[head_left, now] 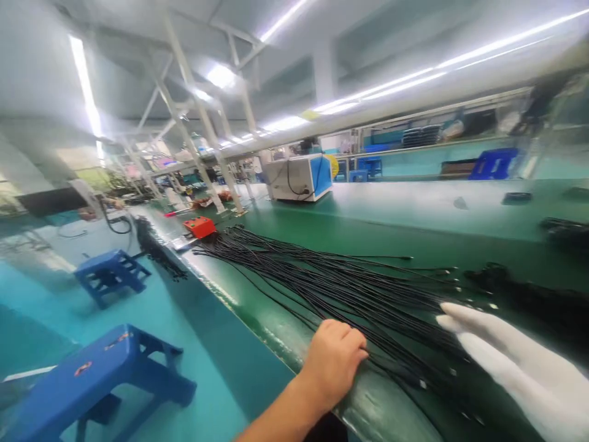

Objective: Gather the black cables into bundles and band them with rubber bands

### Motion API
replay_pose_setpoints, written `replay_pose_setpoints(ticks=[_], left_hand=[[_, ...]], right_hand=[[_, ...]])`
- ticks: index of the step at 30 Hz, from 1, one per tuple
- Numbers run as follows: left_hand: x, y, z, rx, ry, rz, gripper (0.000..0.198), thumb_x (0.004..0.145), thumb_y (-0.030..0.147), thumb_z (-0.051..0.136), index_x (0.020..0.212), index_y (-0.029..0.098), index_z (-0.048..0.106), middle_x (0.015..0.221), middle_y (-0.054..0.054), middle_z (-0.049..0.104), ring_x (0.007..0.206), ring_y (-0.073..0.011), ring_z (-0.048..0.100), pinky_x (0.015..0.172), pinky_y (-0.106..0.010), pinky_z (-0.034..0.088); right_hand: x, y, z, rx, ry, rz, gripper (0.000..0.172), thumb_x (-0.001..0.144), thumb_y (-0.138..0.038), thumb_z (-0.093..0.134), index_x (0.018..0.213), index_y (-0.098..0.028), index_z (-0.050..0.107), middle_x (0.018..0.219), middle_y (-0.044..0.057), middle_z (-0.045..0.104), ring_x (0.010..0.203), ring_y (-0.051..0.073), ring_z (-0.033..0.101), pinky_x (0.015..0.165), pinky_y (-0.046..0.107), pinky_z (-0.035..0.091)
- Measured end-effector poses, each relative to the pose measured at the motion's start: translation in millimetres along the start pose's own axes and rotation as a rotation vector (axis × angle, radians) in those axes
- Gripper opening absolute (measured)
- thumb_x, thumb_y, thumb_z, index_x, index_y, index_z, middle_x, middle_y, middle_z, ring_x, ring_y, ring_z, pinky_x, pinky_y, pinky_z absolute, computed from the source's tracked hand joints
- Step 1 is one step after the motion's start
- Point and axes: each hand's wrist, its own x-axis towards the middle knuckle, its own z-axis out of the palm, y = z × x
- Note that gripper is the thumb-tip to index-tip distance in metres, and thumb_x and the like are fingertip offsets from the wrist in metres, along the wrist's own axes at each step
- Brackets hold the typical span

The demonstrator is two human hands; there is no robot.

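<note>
A wide spread of long thin black cables (317,276) lies along the green workbench, with small connectors at the near right ends. My bare left hand (334,362) is closed at the bench's front edge. Its fingers curl over the outermost cables, which run in under the knuckles and come out by the thumb. In a white glove, my right hand (515,362) reaches in from the right with fingers stretched out and held apart from the thumb. The fingertips are at the cable ends; whether they touch them I cannot tell.
A red box (200,227) sits at the cables' far end. Further back stands a white and blue machine (301,177). Dark cable bundles (529,294) lie to the right. Blue stools (105,380) are on the floor at left, beside the bench edge (257,334).
</note>
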Motion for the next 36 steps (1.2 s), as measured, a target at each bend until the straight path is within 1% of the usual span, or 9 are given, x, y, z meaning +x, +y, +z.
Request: replay_pose_setpoints(ticks=[3,6,11,13,15,20,26,31,36], left_hand=[[17.9,3.5,-23.1,-0.149,0.109,-0.021,0.004,0.084,0.016,0.058,0.084,0.02,0.059,0.083,0.002,0.066,0.079,-0.0132,0.058,0.074,-0.023,0.044],[39.3,16.9,-50.0,-0.139,0.167,-0.051,0.006,0.086,0.018,0.055,0.086,0.02,0.06,0.085,0.001,0.066,0.082,-0.0147,0.058,0.079,-0.027,0.043],[75.0,56.3,-45.8,0.005,0.006,0.309,0.026,0.083,0.016,0.058,0.108,0.022,0.059,0.1,-0.002,0.066,0.1,-0.0219,0.053,0.102,-0.045,0.024],[87.8,71.1,-39.8,-0.036,-0.136,0.431,0.012,0.087,0.02,0.054,0.092,0.021,0.064,0.084,0.0,0.066,0.085,-0.0182,0.055,0.095,-0.04,0.031],[100.5,78.6,-38.9,-0.087,-0.219,0.453,0.021,0.091,0.022,0.048,0.076,0.019,0.064,0.076,0.001,0.063,0.077,-0.0157,0.053,0.085,-0.034,0.036],[122.3,70.8,-49.2,-0.307,-0.372,0.442,0.017,0.09,0.017,0.049,0.083,0.022,0.064,0.084,0.003,0.062,0.087,-0.0132,0.052,0.087,-0.027,0.034],[130.7,55.3,-43.4,-0.458,-0.355,0.431,0.018,0.089,0.016,0.051,0.083,0.023,0.066,0.085,0.002,0.058,0.089,-0.0127,0.052,0.09,-0.025,0.034],[132.2,58.1,-19.8,-0.426,-0.242,0.357,0.017,0.09,0.021,0.049,0.086,0.023,0.066,0.088,0.001,0.06,0.091,-0.0149,0.054,0.088,-0.027,0.037],[97.6,60.8,10.2,-0.189,-0.267,0.143,0.029,0.094,0.025,0.033,0.092,0.023,0.062,0.088,-0.002,0.064,0.081,-0.0162,0.06,0.07,-0.024,0.044]], right_hand=[[-1.8,9.6,8.3,-0.092,-0.12,-0.234,0.053,0.065,-0.057,0.061,0.114,-0.037,0.061,0.108,0.004,0.068,0.116,0.037,0.05,0.097,0.057,0.038],[-3.8,-4.0,-2.7,-0.138,-0.188,-0.207,0.033,0.075,-0.047,0.051,0.093,-0.025,0.068,0.095,0.01,0.069,0.112,0.039,0.052,0.096,0.061,0.034],[-1.8,-25.7,-7.0,0.798,-0.751,0.136,0.029,0.086,-0.041,0.041,0.088,-0.015,0.054,0.064,0.007,0.066,0.059,0.021,0.064,0.063,0.039,0.052],[-0.2,-19.8,-0.5,1.176,-0.961,0.232,0.032,0.08,-0.042,0.051,0.09,-0.012,0.053,0.062,0.007,0.065,0.06,0.024,0.066,0.061,0.041,0.052],[0.2,-11.4,4.5,1.424,-1.104,0.299,0.038,0.076,-0.04,0.057,0.098,-0.01,0.052,0.068,0.008,0.066,0.07,0.028,0.068,0.066,0.049,0.051],[0.9,-1.2,6.1,1.66,-1.296,0.309,0.044,0.077,-0.039,0.058,0.105,-0.005,0.053,0.078,0.013,0.068,0.082,0.036,0.067,0.072,0.063,0.046],[1.9,4.2,17.5,1.658,-1.421,0.291,0.052,0.073,-0.032,0.061,0.116,-0.004,0.051,0.084,0.018,0.068,0.084,0.032,0.068,0.076,0.056,0.049],[-1.0,8.5,22.9,1.664,-1.434,0.241,0.051,0.072,-0.041,0.063,0.103,0.0,0.059,0.067,0.018,0.069,0.066,0.029,0.069,0.071,0.054,0.051],[9.2,6.3,-14.3,1.899,-0.928,0.044,0.034,0.081,-0.04,0.059,0.106,-0.015,0.059,0.089,0.008,0.07,0.081,0.025,0.069,0.075,0.05,0.051]])
